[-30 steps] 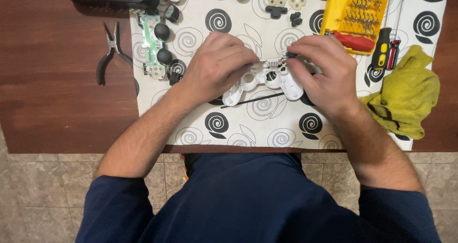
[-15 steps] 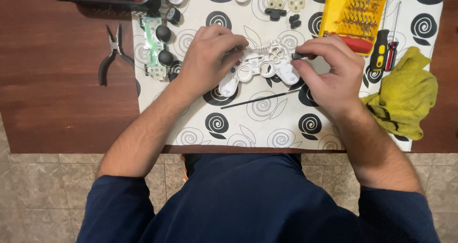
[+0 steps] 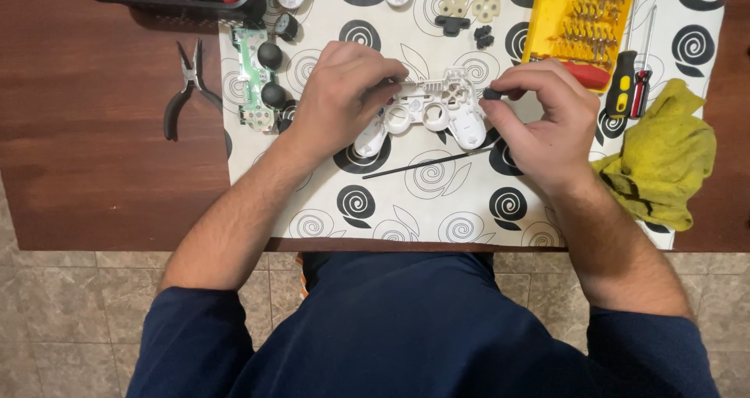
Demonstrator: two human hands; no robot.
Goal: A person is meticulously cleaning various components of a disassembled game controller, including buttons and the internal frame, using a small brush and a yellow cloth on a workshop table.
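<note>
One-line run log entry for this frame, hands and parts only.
left hand: holds white controller shell | right hand: pinches small black button beside shell | mat: circuit board, thin black rod

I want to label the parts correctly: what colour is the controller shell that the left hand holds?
White, seen in the head view: the controller shell under the left hand.

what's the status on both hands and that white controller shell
Left hand steadies white plastic controller shell on the mat. Right hand pinches small black button beside it. Thin black rod lies just below.
</note>
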